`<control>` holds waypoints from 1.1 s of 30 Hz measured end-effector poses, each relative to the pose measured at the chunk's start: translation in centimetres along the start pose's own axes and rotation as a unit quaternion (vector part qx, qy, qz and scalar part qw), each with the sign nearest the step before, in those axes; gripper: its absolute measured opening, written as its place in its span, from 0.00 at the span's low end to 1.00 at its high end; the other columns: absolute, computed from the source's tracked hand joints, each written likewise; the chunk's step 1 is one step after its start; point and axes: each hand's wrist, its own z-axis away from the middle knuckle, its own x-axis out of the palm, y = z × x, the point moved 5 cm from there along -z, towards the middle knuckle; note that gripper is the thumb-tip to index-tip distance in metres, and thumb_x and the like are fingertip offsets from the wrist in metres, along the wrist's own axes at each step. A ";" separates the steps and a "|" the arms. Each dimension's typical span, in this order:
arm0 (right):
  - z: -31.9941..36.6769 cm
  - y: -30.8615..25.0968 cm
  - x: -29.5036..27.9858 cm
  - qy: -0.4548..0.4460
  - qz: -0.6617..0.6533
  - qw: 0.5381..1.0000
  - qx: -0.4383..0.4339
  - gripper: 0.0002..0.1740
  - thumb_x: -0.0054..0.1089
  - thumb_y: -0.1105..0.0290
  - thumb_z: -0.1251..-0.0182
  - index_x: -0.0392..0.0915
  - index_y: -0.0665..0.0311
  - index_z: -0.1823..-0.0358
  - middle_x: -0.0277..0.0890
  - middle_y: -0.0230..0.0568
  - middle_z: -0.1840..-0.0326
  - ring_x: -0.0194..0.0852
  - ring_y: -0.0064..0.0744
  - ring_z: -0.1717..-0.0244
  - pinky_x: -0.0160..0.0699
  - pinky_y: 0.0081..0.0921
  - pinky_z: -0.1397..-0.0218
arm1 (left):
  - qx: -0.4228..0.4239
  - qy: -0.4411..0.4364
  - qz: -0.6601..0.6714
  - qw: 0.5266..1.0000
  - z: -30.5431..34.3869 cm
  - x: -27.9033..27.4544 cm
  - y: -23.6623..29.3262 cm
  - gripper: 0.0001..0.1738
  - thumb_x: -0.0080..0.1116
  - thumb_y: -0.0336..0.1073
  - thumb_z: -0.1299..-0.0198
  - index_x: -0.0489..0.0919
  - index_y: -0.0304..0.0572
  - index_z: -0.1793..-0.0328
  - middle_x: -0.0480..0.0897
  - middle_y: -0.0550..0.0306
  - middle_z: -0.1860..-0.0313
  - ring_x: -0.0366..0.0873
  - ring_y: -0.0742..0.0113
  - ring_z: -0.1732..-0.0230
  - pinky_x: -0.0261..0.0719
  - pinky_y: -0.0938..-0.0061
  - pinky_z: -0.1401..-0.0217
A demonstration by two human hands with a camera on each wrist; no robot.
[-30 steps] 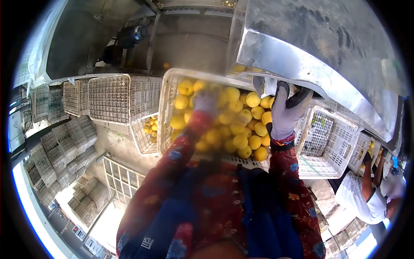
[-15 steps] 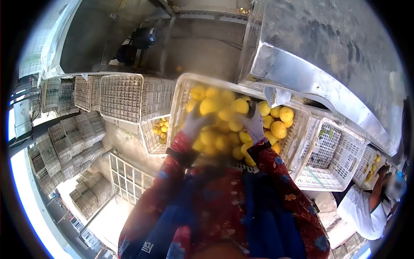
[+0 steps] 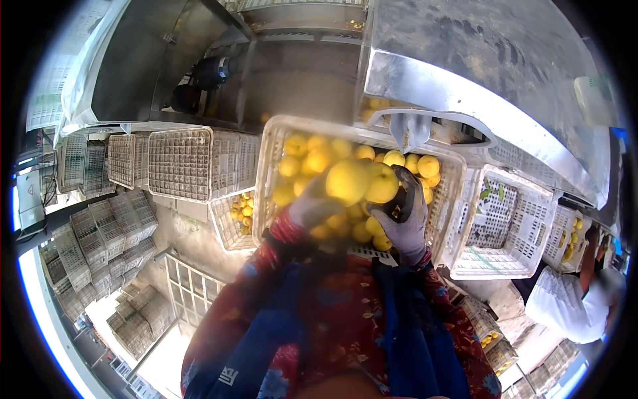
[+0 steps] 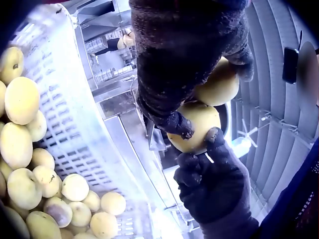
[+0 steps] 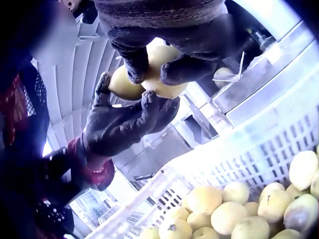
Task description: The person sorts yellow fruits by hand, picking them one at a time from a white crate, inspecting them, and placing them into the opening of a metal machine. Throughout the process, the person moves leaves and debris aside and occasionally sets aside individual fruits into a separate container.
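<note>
Both hands wear pale gloves with dark, soiled palms and fingers. My left hand [image 3: 314,203] grips a yellow peach [image 3: 347,181], raised above the crate [image 3: 267,156] and close to the head camera. Against it sits a second peach [image 3: 383,183], which my right hand [image 3: 404,223] holds from the right. The two peaches touch or nearly touch between the hands. In the left wrist view, left fingers and thumb [image 4: 182,124] curl over both fruits, while right fingers [image 4: 215,139] press the nearer one from below. Several more peaches [image 5: 204,199] lie loose in the white crate under the hands.
A metal machine [image 3: 458,90] with a curved lip borders the crate's far right side. Another white crate [image 3: 508,259] stands to the right, and stacked crates [image 3: 179,165] to the left. A smaller crate [image 3: 222,226] holds more peaches. Another person [image 3: 565,302] works at far right.
My right hand has come from the machine's lip down to the fruit, then up with a peach. The left hand has also lifted a peach from the crate, and the two have drawn together.
</note>
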 end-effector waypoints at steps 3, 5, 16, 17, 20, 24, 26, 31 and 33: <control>0.3 0.8 0.2 0.004 -0.202 0.977 0.064 0.44 0.77 0.77 0.50 0.63 0.70 0.31 0.71 0.46 0.36 0.75 0.35 0.41 0.78 0.30 0.43 | 0.001 0.003 0.021 1.000 -0.3 -0.8 0.0 0.49 0.72 0.30 0.49 0.59 0.37 0.21 0.73 0.51 0.31 0.74 0.60 0.33 0.76 0.68 0.34; 0.5 1.4 -0.2 0.009 -0.187 0.980 0.061 0.45 0.79 0.76 0.52 0.63 0.69 0.32 0.72 0.46 0.37 0.76 0.34 0.44 0.79 0.29 0.45 | 0.003 0.003 0.015 1.000 -0.7 -1.3 0.0 0.48 0.69 0.27 0.49 0.59 0.37 0.20 0.74 0.51 0.31 0.75 0.61 0.35 0.78 0.70 0.37; -11.5 -1.4 -2.8 0.255 0.451 0.827 -0.218 0.38 0.79 0.67 0.48 0.67 0.74 0.39 0.76 0.56 0.50 0.78 0.48 0.53 0.77 0.36 0.47 | 0.086 -0.007 -0.003 0.996 -3.5 2.4 2.7 0.47 0.61 0.19 0.47 0.54 0.39 0.20 0.67 0.51 0.33 0.77 0.63 0.42 0.84 0.65 0.44; -10.7 -0.7 -4.3 0.268 0.336 0.891 -0.148 0.38 0.78 0.69 0.46 0.66 0.74 0.38 0.77 0.56 0.50 0.78 0.46 0.52 0.77 0.35 0.46 | 0.077 0.006 -0.021 0.997 -3.7 1.8 2.4 0.45 0.63 0.19 0.47 0.56 0.40 0.22 0.69 0.50 0.35 0.77 0.63 0.44 0.86 0.63 0.47; -7.1 -1.2 -4.5 0.211 0.100 0.962 -0.140 0.34 0.76 0.68 0.47 0.70 0.72 0.40 0.74 0.52 0.45 0.78 0.47 0.49 0.79 0.39 0.48 | 0.096 0.034 -0.118 0.988 -4.3 1.9 2.1 0.41 0.66 0.23 0.44 0.59 0.38 0.25 0.72 0.52 0.40 0.77 0.66 0.46 0.86 0.65 0.50; -2.9 -3.9 -0.5 0.077 0.247 0.947 -0.193 0.42 0.77 0.72 0.51 0.66 0.72 0.33 0.70 0.56 0.35 0.73 0.48 0.36 0.76 0.38 0.38 | 0.070 0.052 -0.175 0.981 -5.5 3.2 1.0 0.36 0.67 0.29 0.40 0.63 0.37 0.28 0.76 0.55 0.45 0.78 0.70 0.47 0.83 0.70 0.52; -2.9 -1.7 -0.6 0.164 0.201 0.953 -0.159 0.41 0.75 0.72 0.49 0.66 0.72 0.33 0.71 0.55 0.35 0.71 0.52 0.35 0.74 0.40 0.37 | 0.085 0.051 -0.214 0.972 -6.2 3.8 0.0 0.34 0.67 0.32 0.38 0.64 0.36 0.28 0.77 0.55 0.47 0.78 0.71 0.48 0.82 0.72 0.51; -6.6 -1.4 -3.1 0.219 0.367 0.893 -0.143 0.33 0.71 0.68 0.42 0.69 0.72 0.37 0.74 0.58 0.42 0.74 0.56 0.43 0.74 0.46 0.40 | 0.063 0.097 -0.235 0.965 -5.5 -1.9 -1.0 0.29 0.60 0.33 0.32 0.66 0.36 0.27 0.78 0.53 0.39 0.78 0.67 0.43 0.78 0.72 0.41; -10.3 1.6 -3.4 0.208 0.471 0.843 -0.155 0.29 0.70 0.63 0.40 0.73 0.72 0.43 0.77 0.59 0.49 0.77 0.57 0.49 0.75 0.48 0.43 | 0.092 0.188 -0.508 0.835 -5.5 -6.2 -1.3 0.33 0.65 0.40 0.38 0.68 0.39 0.29 0.77 0.46 0.38 0.78 0.53 0.42 0.78 0.63 0.39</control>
